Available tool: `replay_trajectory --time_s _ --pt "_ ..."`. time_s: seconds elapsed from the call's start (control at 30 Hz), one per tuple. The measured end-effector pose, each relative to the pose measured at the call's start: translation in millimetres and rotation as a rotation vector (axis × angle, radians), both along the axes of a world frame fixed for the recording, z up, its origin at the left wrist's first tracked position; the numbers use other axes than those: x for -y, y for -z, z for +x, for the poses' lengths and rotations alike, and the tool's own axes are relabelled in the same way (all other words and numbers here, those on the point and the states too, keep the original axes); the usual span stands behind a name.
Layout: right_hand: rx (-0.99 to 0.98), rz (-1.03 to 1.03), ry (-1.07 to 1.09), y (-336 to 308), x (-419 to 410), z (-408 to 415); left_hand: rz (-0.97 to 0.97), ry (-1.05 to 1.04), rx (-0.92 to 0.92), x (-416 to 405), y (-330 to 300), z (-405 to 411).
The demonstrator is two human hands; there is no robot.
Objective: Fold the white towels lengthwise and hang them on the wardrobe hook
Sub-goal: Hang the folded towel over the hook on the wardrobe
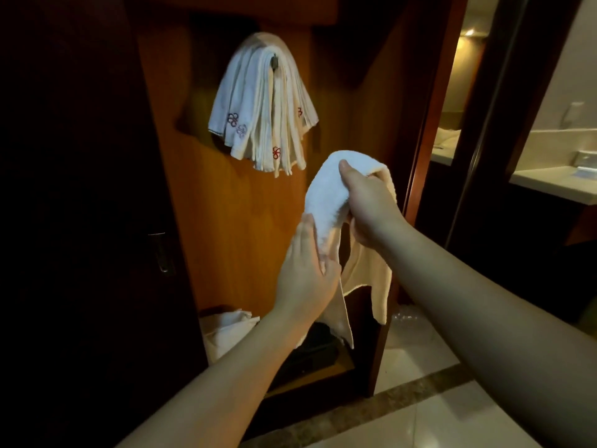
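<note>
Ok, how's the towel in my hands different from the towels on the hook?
The towel in your hands is single, gripped by the right hand and left hand, with no emblem showing. The towels on the hook are several, draped together, showing red emblems. Both are white.

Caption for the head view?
Both hands, left and right, grip a white towel below towels hung on the hook.

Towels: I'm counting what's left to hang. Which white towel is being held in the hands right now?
The plain towel below right of the hook, gripped by the right hand and left hand; the others hang or lie untouched.
</note>
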State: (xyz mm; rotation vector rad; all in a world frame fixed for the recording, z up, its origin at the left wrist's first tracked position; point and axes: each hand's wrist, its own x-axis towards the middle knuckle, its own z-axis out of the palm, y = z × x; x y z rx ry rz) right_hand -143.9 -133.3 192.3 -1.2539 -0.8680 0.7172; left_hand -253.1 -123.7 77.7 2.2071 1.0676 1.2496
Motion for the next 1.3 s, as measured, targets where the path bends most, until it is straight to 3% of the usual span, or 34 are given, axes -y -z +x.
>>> replay_trajectory --time_s 0.17,0.33,0.5,0.63,0.7,0.8,0.9,0.97,1.0,1.07,1.17,1.2,1.3 --pt "-0.011 0.030 0.033 -7 -4 -2 0.225 -0.128 -0.050 1 -4 12" --pt "-0.114 0.071 0.153 -24 2 13 -0.033 -0.235 -0.111 -30 20 -14" --pt "-0.260 0.032 0.302 -25 5 43 0.004 -0.359 -0.222 -54 47 -66" --pt "-0.228 -0.009 0.365 -17 0 57 0.013 -0.441 -0.208 -63 43 -90" --pt "-0.344 -0.035 0.416 -18 1 61 -0.048 -0.432 -0.085 -65 39 -100" --pt "-0.450 -0.031 0.433 -18 -3 67 -0.222 -0.286 0.242 -65 30 -113" --pt "-0.553 0.012 0.445 -24 -1 70 -0.240 -0.111 0.623 -67 0 -125" --pt "-0.565 0.068 0.403 -30 -2 73 -0.241 0.132 0.987 -73 -26 -138" --pt "-0.572 0.107 0.361 -34 -3 75 -0.244 0.288 1.044 -78 -34 -143" --pt "-0.579 0.179 0.304 -42 -3 78 -0.278 0.497 0.853 -74 -36 -144" --pt "-0.633 0.193 0.271 -49 0 79 -0.334 0.374 0.437 -61 -8 -133" --pt "-0.657 0.178 0.275 -48 2 80 -0.318 0.296 0.424 -60 -2 -133" --pt "-0.670 0.156 0.272 -33 7 86 -0.279 0.233 0.644 -59 -10 -143"
